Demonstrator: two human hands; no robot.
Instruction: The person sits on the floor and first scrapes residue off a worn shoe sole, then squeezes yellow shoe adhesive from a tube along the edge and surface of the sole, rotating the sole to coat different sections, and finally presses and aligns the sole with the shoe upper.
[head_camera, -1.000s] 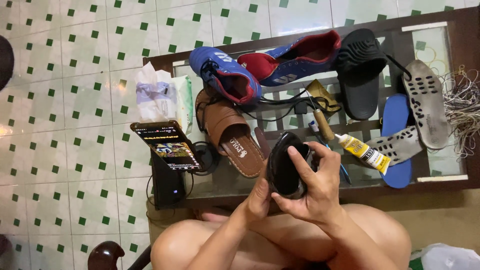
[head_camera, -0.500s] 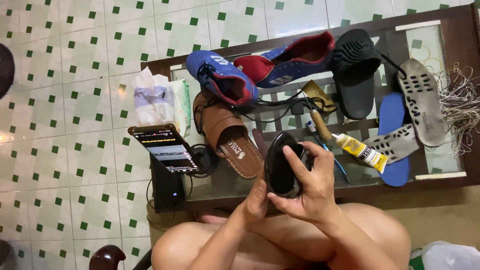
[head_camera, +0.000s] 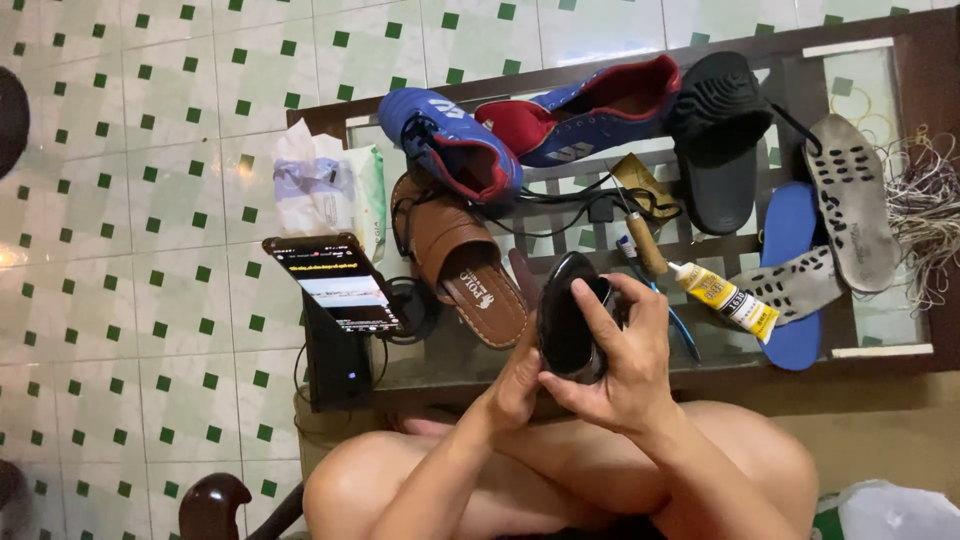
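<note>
Even indoor light fills the scene, bright enough to show colours clearly, and a pale sheen of glare lies on the floor tiles (head_camera: 150, 180) beyond the left edge of the glass-topped table (head_camera: 880, 90). Shadows are soft and short beneath the shoes on the table. The picture is sharp overall, with slight softness towards the corners and mild wide-angle bending of the table's edges.

Glossy black shoe (head_camera: 568, 322) held upright above the table edge.
</note>
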